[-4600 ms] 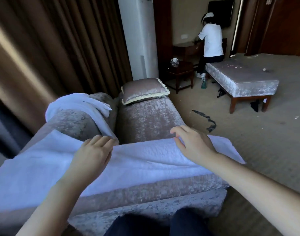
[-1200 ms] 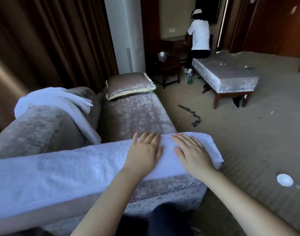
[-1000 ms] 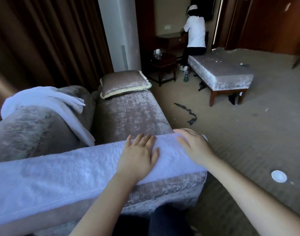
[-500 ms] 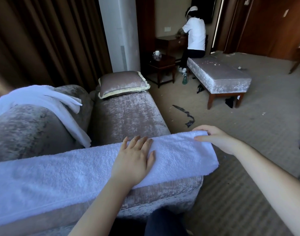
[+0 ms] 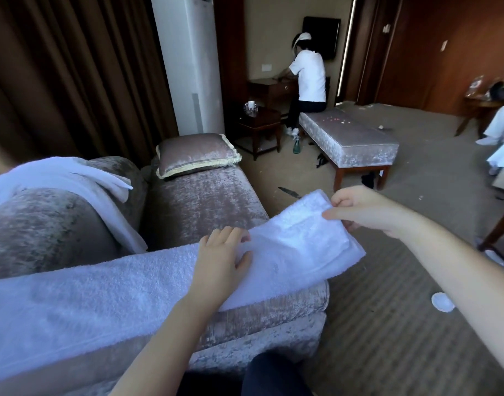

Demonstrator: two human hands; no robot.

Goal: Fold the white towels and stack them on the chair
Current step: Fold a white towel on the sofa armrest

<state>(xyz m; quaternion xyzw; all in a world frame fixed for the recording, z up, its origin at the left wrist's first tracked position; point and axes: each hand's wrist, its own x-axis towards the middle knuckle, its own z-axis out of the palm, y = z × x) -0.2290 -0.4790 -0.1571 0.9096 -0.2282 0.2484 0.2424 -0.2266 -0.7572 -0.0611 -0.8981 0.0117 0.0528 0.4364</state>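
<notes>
**Towel end lifted for the fold**

The white towel (image 5: 88,298) lies along the chair arm (image 5: 273,308). Should the flat, spread left hand (image 5: 216,261) ease off, the layers may slide and the edges skew while the right hand (image 5: 368,212) pinches the raised end. It looks thick, nubby, already doubled. A second towel (image 5: 59,178) drapes the backrest (image 5: 45,224).

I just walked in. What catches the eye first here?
First, the long white towel stretched along the plush chair's armrest in the foreground: the left hand presses it flat while the right hand pinches its end, held raised off the arm. Next, a second white towel lies rumpled over the chair's back at left. Far off, a person in a white shirt leans over a desk.
</notes>
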